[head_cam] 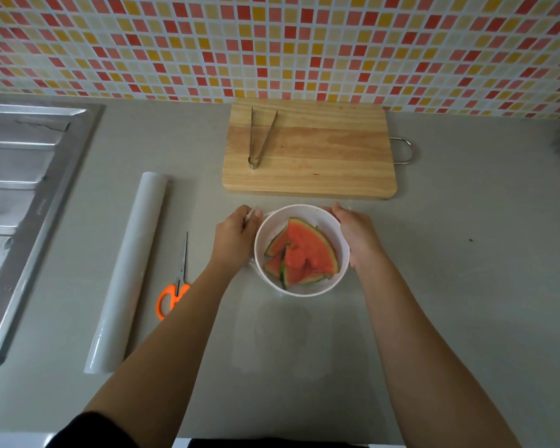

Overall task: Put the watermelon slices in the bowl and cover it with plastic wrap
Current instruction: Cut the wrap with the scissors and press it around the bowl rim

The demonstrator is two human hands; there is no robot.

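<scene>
Bowl (304,212) of watermelon slices (304,250), on the bench (466,286) under loose plastic wrap (288,334): my left hand (236,234) and right hand (356,237) flank it, fingers (251,215) pinching the film's far edge; I'd pull evenly taut, then press down round the rim.

Tongs (262,140) lie on the wooden board (324,156), orange-handled scissors (180,279) on the counter (466,253), sink (23,189) at left

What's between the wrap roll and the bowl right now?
Head view: orange-handled scissors lie on the counter between wrap roll and bowl; the left hand is there too, right beside the bowl.
</scene>
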